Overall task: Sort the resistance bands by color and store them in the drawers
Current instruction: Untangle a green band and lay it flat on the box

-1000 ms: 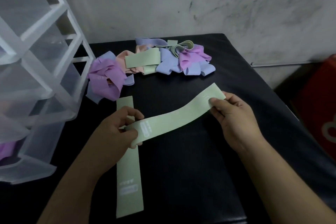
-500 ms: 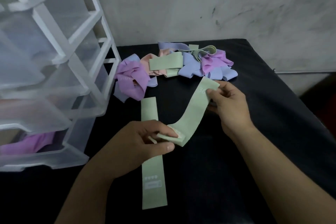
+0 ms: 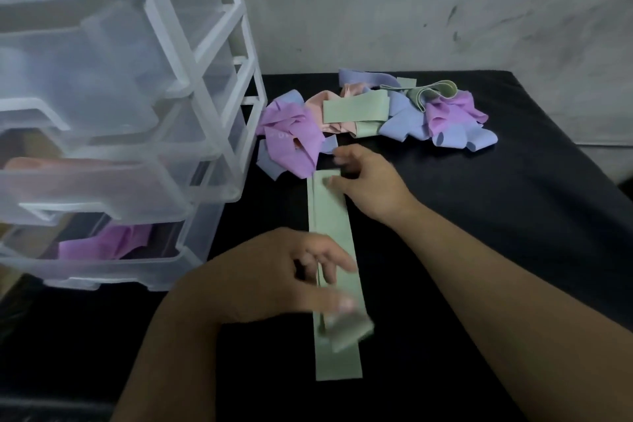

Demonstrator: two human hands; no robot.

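Observation:
A green band [image 3: 330, 216] lies lengthwise on top of a second flat green band [image 3: 339, 363] on the black table [image 3: 479, 216]. My right hand [image 3: 368, 181] pinches the top band's far end. My left hand [image 3: 274, 277], blurred, holds its near end, which is curled up. Behind them a mixed pile [image 3: 370, 113] holds purple, pink, blue and green bands. The clear drawer unit [image 3: 137, 113] stands at the left; a purple band [image 3: 106, 243] shows in its bottom drawer and a pink one [image 3: 68, 168] in the drawer above.
A grey wall [image 3: 411, 3] runs behind the table. The table's right edge falls away at the far right. The lower drawers stick out towards me at the left.
Both hands have swung the green band from across the table to lie lengthwise over the flat green band. The view has shifted, and the drawers now look closer.

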